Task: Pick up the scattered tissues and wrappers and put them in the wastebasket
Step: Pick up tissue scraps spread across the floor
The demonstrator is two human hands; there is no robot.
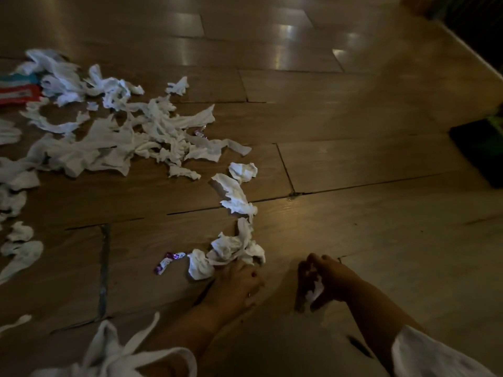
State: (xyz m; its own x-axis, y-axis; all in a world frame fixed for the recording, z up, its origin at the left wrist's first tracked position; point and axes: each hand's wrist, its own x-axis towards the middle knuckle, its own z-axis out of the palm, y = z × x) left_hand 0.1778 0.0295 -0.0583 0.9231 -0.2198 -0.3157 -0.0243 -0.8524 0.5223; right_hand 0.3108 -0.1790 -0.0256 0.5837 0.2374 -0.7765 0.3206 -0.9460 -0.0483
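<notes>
Several crumpled white tissues (130, 140) lie scattered over the wooden floor (353, 164), mostly on the left. My left hand (236, 281) is down on the floor, its fingers closed on a clump of tissues (228, 248) near the middle. A purple-and-white wrapper (167, 261) lies just left of that clump, and another small wrapper (200, 131) sits among the far pile. My right hand (326, 278) hovers to the right with its fingers curled around a small white tissue scrap (315, 291). No wastebasket is recognisable in the dim view.
A red and teal package (16, 89) lies at the far left edge. A dark object with green on it (481, 148) rests on the floor at the right. White sleeves and fabric strips (117, 352) hang at the bottom. A dark wall base (479, 36) runs along the upper right.
</notes>
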